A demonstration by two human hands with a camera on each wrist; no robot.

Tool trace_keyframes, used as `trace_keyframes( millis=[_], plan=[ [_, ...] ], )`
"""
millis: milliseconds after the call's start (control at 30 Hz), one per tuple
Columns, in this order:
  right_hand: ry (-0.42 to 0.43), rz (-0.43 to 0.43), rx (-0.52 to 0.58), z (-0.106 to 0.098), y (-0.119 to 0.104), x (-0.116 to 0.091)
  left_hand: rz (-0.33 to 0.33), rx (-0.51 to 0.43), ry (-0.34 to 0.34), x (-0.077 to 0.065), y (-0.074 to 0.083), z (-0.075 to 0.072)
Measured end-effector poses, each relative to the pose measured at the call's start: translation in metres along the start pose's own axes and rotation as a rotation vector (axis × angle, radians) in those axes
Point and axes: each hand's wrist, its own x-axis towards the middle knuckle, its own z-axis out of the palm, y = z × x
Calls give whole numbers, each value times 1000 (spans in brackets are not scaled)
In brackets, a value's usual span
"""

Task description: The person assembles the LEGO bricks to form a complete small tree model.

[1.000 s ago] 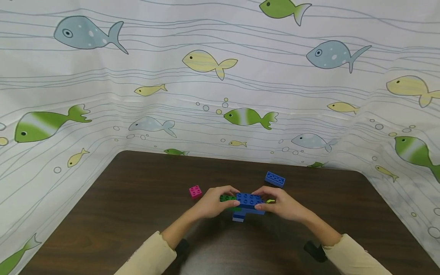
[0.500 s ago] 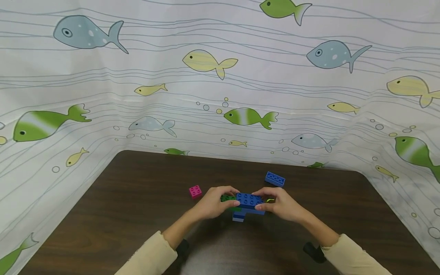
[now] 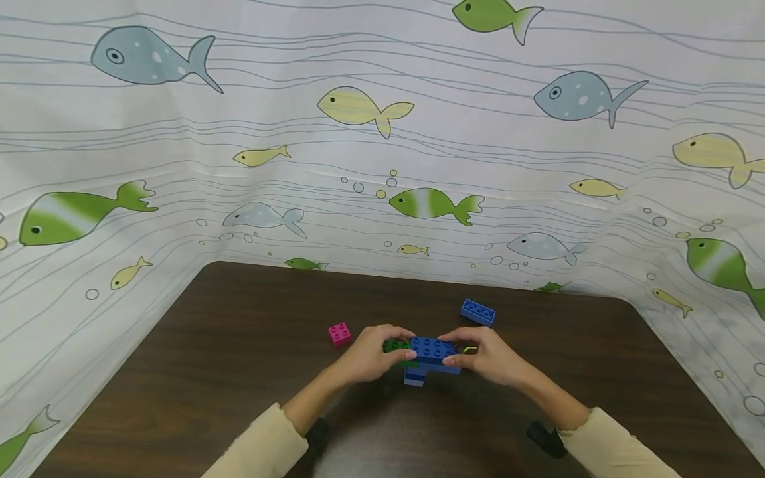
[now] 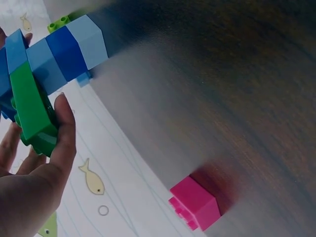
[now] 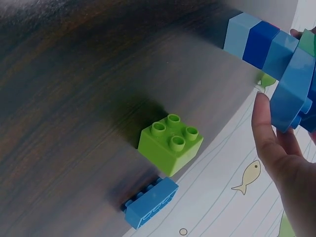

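Observation:
A dark blue eight-stud toy brick (image 3: 430, 348) lies on top of a small toy brick structure. Under it show a green brick (image 4: 32, 101) on the left and a medium blue brick (image 5: 295, 89) on the right. Below these runs a narrow column of light and dark blue bricks (image 4: 65, 52), standing on the table. My left hand (image 3: 372, 356) grips the structure at the left, its fingers around the green brick. My right hand (image 3: 495, 358) holds the right end, thumb in front and fingers behind the dark blue brick.
Behind the right hand, a blue brick (image 3: 478, 311) lies on its side. A lime green four-stud brick (image 5: 170, 143) stands near it, mostly hidden in the head view. To the left is a pink brick (image 3: 339, 334). A fish-patterned sheet (image 3: 358, 166) surrounds the dark wooden table (image 3: 239, 318).

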Motion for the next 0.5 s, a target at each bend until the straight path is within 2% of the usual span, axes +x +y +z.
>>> trace_keyframes(
  millis=[167, 500],
  plan=[
    [-28, 1, -3, -1, 1, 0, -29, -28, 2, -1, -2, 1],
    [-48, -20, -19, -4, 4, 0, -23, -25, -24, -1, -2, 0]
  ],
)
